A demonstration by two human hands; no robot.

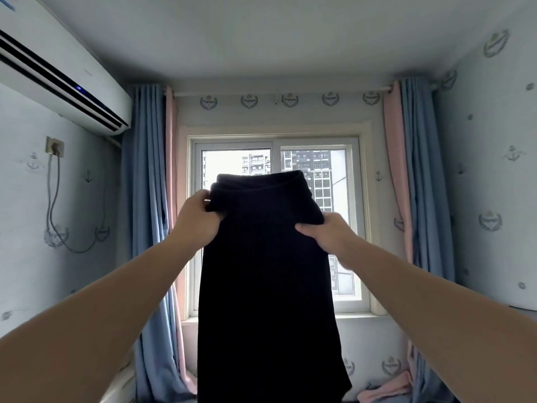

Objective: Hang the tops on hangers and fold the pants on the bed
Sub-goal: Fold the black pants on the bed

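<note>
A person holds a dark garment (pixel 267 271) up at arm's length in front of a bedroom window (pixel 279 222), the left hand (pixel 195 218) and right hand (pixel 325 234) each gripping one side of its upper band, fingers clamped on the fabric. The cloth hangs straight down between the arms and runs out of the bottom of the view; the bed is not in sight. The banded top edge suggests a waistband, so this looks like a pair of pants being shaken out and squared before folding, though the legs cannot be made out against the backlight. The next move would likely call for lowering the garment onto the bed, laying it flat with the legs aligned, then folding it across.
</note>
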